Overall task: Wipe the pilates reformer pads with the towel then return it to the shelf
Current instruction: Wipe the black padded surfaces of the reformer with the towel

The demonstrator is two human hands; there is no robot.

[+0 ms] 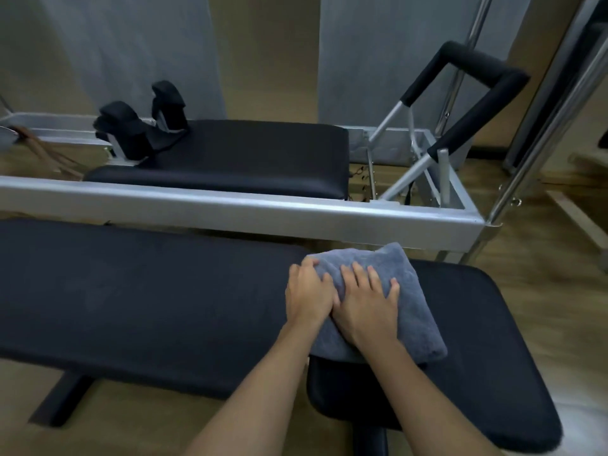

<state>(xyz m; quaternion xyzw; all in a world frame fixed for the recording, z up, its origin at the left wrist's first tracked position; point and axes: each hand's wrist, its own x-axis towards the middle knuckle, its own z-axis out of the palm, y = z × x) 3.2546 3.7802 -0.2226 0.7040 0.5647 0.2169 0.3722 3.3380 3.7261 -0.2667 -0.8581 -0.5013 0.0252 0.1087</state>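
1. Wiping is under way, by my reading; the long pad [131, 291] stretches bare to your left.
2. Your left hand [307, 294] grips the folded towel [394, 268] by its left edge; your right hand [365, 304] presses flat beside it, both hands touching.
3. The towel bridges the seam onto the right pad [493, 340]; next, sweep firmly across, keeping it folded.

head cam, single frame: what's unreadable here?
1. Shelf: nowhere in the head view.
2. Where the long pad meets the short pad: mostly covered by the towel and right hand.
3. Left hand: fingers bent at the towel's edge; gripping or pressing, cannot tell.
4. Long pad's left end: cut off by the frame edge.
5. Floor at right: blurred.
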